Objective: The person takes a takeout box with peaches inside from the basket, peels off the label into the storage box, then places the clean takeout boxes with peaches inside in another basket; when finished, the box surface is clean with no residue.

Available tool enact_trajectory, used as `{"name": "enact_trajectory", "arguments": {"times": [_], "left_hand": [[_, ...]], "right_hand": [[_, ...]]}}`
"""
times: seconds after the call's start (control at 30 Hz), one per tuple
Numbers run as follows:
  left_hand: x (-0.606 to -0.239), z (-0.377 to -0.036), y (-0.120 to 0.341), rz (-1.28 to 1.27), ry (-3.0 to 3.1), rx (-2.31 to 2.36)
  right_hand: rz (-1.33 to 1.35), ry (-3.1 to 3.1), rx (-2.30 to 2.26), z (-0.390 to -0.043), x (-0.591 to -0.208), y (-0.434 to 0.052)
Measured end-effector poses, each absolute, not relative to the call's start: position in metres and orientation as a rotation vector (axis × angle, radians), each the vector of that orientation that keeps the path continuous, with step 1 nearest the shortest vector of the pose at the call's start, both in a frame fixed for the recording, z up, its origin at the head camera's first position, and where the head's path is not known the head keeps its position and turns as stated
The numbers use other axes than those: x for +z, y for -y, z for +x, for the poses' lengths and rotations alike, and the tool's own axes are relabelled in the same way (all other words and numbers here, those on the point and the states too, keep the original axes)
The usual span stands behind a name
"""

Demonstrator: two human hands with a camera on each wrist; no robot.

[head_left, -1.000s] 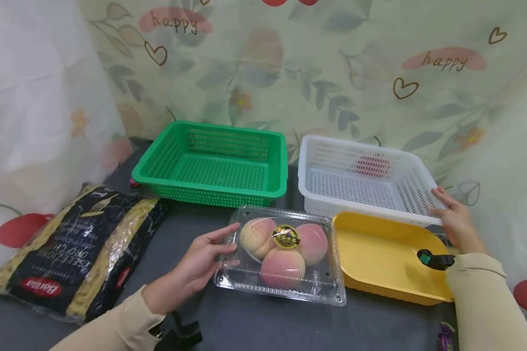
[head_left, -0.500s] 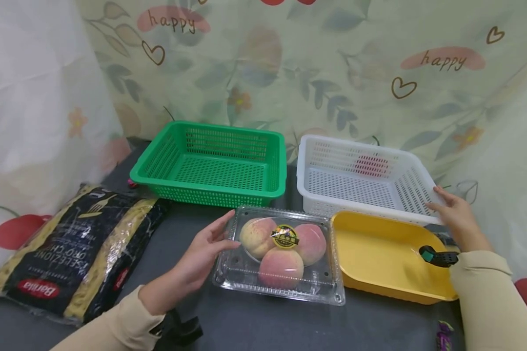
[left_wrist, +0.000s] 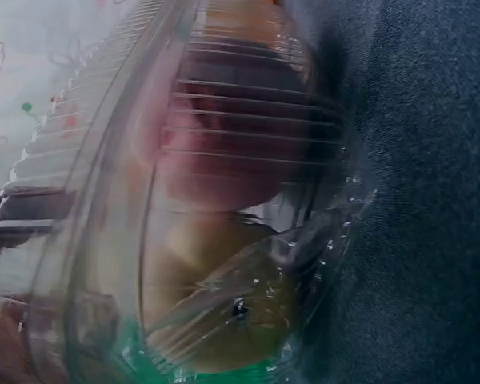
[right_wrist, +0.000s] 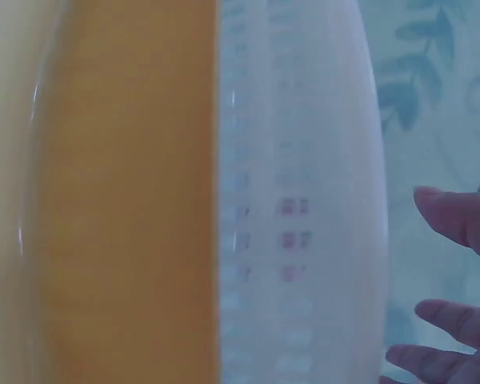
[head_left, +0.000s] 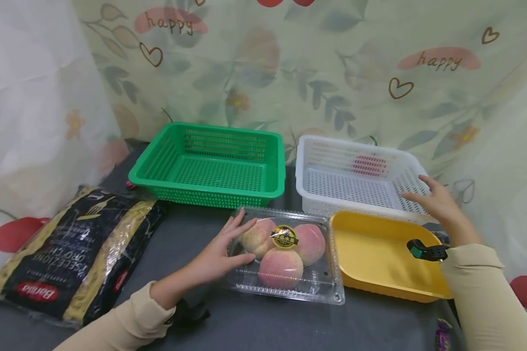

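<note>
My left hand (head_left: pixel 221 248) reaches over the left side of a clear plastic clamshell box (head_left: pixel 320 287), fingers spread and fairly straight. Inside the box sit three peaches (head_left: pixel 281 268), under a round black-and-gold sticker (head_left: pixel 283 237). In the left wrist view the ribbed box wall (left_wrist: pixel 104 160) fills the left and middle, with fruit (left_wrist: pixel 224 296) blurred behind it. My right hand (head_left: pixel 441 207) hovers above the right end of a white perforated basket (head_left: pixel 316 202), thumb and fingers apart and holding nothing. The right wrist view shows its fingers (right_wrist: pixel 444 320) off the basket rim.
A yellow tray (head_left: pixel 377 263) stands between the box and my right sleeve, in front of the white basket. Behind the box is a green basket (head_left: pixel 211 195). A pasta bag (head_left: pixel 74 253) lies at left, a purple-wrapped candy (head_left: pixel 442 334) at the front right.
My left hand has moved from the box's left edge to over its lid. My right hand has let go of the white basket's rim and shifted left and up.
</note>
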State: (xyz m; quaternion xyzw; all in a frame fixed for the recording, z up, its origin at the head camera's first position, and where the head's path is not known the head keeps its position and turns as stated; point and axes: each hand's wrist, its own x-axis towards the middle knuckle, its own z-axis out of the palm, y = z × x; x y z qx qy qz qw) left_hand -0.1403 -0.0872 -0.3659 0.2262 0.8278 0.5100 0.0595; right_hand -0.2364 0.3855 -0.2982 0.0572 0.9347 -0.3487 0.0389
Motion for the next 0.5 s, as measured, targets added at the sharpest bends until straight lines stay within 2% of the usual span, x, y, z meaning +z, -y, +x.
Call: {"name": "enact_trajectory", "arguments": {"times": [0.5], "left_hand": [[-0.374, -0.139, 0.085, 0.760, -2.587, 1.463]], "right_hand": [[-0.444, -2.897, -0.936, -0.226, -0.273, -0.280]]}}
